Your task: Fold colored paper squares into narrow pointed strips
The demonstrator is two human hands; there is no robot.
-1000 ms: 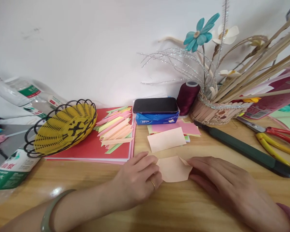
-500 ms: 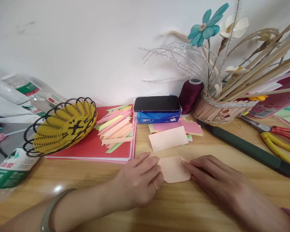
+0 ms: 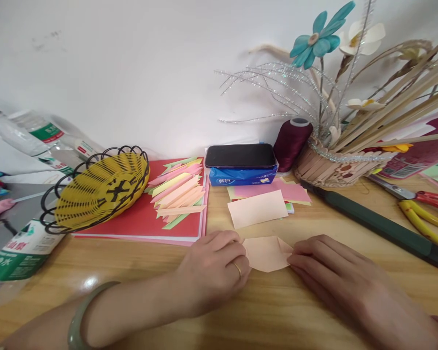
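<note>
Between my hands lies a small peach sheet of paper with folded corners, low over the wooden table. My left hand, with a ring on one finger, is closed on the paper's left edge. At its right end my right hand pinches a folded corner, thumb and fingertips together. Just behind is another peach paper strip, lying flat on a stack of pink and yellow papers. My fingers hide both side edges of the held paper.
Folded paper strips lie on a red sheet stack, beside a yellow woven basket. A phone rests on a blue tissue pack. Right are a thread spool, a dark green tool, scissors and a flower basket.
The right end of the peach paper has been folded further, and a crease now shows there. My left fingers have curled in more closely. The whole view has shifted slightly.
</note>
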